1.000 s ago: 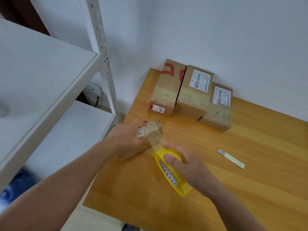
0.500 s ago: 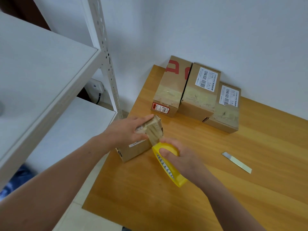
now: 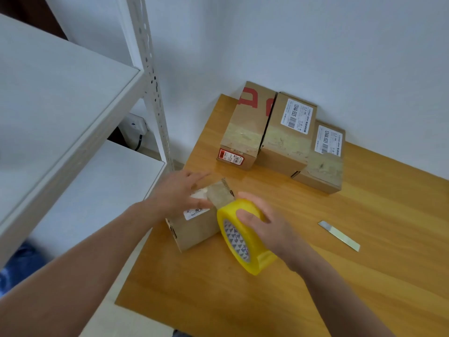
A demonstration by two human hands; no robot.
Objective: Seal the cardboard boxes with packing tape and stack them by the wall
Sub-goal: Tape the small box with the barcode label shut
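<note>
A small cardboard box lies near the left edge of the wooden table. My left hand rests flat on its top, fingers spread over a strip of clear tape. My right hand grips a yellow roll of packing tape held against the box's right side, with tape running from the roll onto the box top. Three taped boxes stand side by side against the wall: one with red print, a middle one with a white label and a right one.
A flat metal cutter blade lies on the table to the right of my hands. A white metal shelving unit with a perforated upright stands close on the left. A white wall runs behind the table.
The roll has swung from edge-on to lying against the box's right side. My left hand went from gripping the box end to pressing flat on top.
</note>
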